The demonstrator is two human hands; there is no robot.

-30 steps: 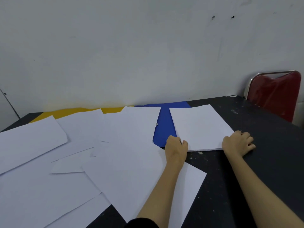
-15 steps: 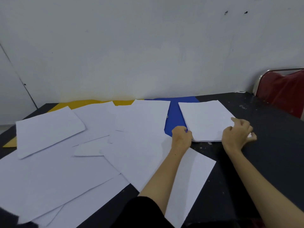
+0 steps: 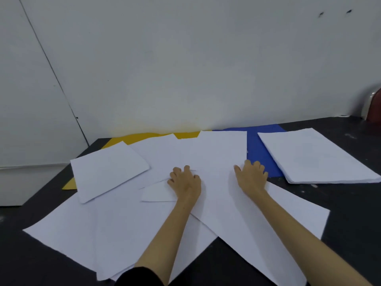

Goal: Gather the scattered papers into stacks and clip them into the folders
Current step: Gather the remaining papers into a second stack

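Head view, looking forward and down. Dark worktop (image 3: 350, 213) against a white wall. Loose white sheets (image 3: 115, 228) fanned across the middle and left, overlapping at many angles, long axes running every way. One smaller wad of sheets (image 3: 107, 170) on top at the left, long axis slanting up to the right. Neat squared stack (image 3: 317, 155) at the right, well apart from both hands, long axis running away from the viewer and leaning left. Blue folder (image 3: 259, 153) flat between that stack and the loose spread, partly covered. Yellow folder (image 3: 148, 136) at the back left, mostly buried, only its far edge and a left corner showing.

Left hand (image 3: 185, 182) palm down on the loose sheets, fingers bent, tips on the paper near a sheet edge. Right hand (image 3: 251, 176) likewise palm down, fingers bent at the right edge of a central sheet, just beside the blue folder. Probably no sheet pinched in either grip, though the fingertips are too small to be sure.

Paper likely light, limp and slippery sheet on sheet: prone to sliding, creasing or catching air. Best swept together with flat palms, then taken at opposite long edges and tapped square.

Red chair back (image 3: 374, 108) at the far right edge.
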